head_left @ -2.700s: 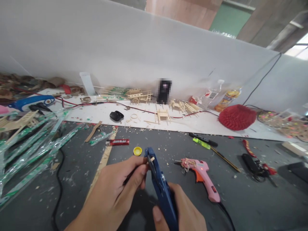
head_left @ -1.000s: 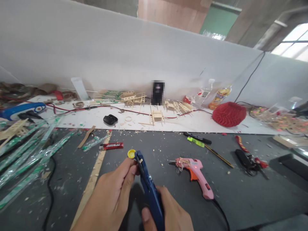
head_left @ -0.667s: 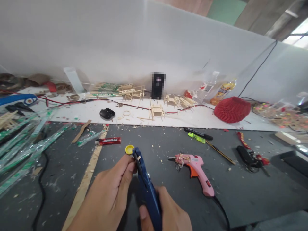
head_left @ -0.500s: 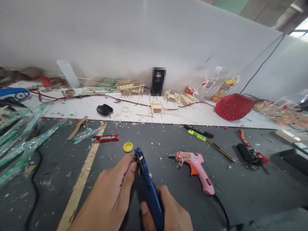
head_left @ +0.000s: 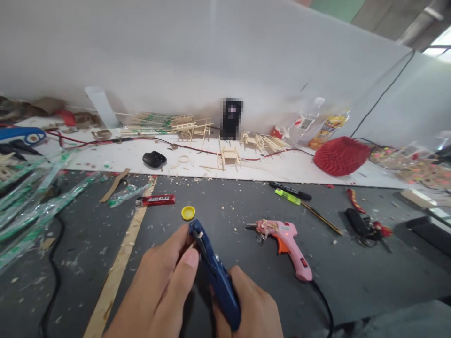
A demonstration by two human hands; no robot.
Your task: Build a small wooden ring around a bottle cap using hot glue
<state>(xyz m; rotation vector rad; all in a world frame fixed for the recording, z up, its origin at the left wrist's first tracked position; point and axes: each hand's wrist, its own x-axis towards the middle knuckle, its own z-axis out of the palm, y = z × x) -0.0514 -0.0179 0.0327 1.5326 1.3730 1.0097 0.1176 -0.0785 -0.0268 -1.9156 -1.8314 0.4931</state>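
Note:
My right hand [head_left: 252, 307] grips the handles of blue cutting pliers [head_left: 214, 272], whose jaws point up and to the left. My left hand [head_left: 158, 291] pinches a tiny pale wooden piece [head_left: 199, 235] that sits in the jaws at the tip. Both hands hover low over the dark grey worktop [head_left: 225, 244]. A yellow bottle cap [head_left: 188, 212] lies just beyond the pliers' tip. A pink hot glue gun [head_left: 287, 241] rests to the right of my hands, nozzle pointing left.
A red lighter [head_left: 155, 200], a wooden strip [head_left: 118, 267] and green-wrapped stick bundles [head_left: 31, 206] lie to the left. A black marker [head_left: 291, 190], green highlighter [head_left: 287, 197] and pencil lie right. On the white board [head_left: 275, 176] behind stand small wooden cart models [head_left: 229, 158], a red paper lantern [head_left: 341, 156] and bottles.
The pliers and both hands drifted slightly left and down in the view; my left thumb now covers more of the jaw. The camera tilted a little.

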